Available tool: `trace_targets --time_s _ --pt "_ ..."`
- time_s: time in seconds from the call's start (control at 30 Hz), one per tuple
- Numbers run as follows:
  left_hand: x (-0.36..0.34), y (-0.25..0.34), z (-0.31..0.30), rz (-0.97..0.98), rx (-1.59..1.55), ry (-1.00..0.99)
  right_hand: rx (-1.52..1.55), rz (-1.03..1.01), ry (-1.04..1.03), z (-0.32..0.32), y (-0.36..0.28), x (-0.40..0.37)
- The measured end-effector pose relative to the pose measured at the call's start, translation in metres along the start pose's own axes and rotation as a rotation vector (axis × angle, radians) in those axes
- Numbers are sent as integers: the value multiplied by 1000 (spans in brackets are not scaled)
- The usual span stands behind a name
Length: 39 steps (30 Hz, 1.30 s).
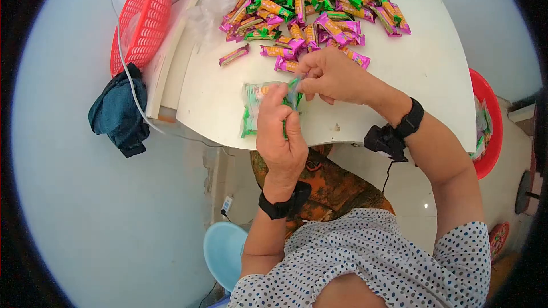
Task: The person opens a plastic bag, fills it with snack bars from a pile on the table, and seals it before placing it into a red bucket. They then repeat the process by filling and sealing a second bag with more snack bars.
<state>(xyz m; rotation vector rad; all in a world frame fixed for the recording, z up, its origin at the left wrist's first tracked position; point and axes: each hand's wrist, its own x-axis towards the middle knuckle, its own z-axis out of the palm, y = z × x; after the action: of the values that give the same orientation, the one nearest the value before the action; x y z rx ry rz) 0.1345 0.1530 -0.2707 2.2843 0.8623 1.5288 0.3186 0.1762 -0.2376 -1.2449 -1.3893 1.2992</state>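
A clear plastic bag (249, 115) holding green-wrapped snack bars lies near the front edge of the white table. My left hand (278, 134) is closed over the bag's right part, its fingers pressing on it. With thumb and forefinger pinched together, my right hand (337, 77) grips the bag's open-looking right end. What is between those fingertips is partly hidden. Just beyond my right hand lies a large pile of wrapped snack bars (299, 8), in purple-and-orange and green wrappers. One purple-wrapped bar (234, 55) lies apart from the pile, to the left.
A red plastic basket (149, 20) stands tilted at the left, near a dark cloth (120, 111) and a white cable (132, 85). Clear plastic bags (214, 8) lie at the back left. Right of the table is a red tub (495, 131) with packets; a blue basin (220, 254) is below.
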Motion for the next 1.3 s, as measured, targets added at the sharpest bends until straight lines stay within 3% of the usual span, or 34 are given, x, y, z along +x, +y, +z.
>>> trace_targets --time_s 0.1,0.17,0.37,0.47,0.57,0.67,0.9,1.27,1.3 --pt "0 1 1 3 22 -4 -325 -362 204 5 19 8" --pt "-2 0 1 -7 30 -12 -473 -386 280 10 20 5" --pt "0 4 -3 -15 109 -11 -648 -426 313 12 15 1" --pt "8 21 -1 -145 213 46 -628 -420 303 10 16 2" --pt "12 22 -3 -175 375 -53 -625 -400 286 10 14 0" --pt "14 9 -6 -157 452 -137 -636 -390 263 11 15 1" --pt "22 4 1 -116 569 -113 -617 -463 188 8 23 6" --pt "20 -3 1 -33 622 -137 -598 -393 181 7 19 4" --pt "20 -2 1 -89 604 -134 -610 -380 198 6 18 3"
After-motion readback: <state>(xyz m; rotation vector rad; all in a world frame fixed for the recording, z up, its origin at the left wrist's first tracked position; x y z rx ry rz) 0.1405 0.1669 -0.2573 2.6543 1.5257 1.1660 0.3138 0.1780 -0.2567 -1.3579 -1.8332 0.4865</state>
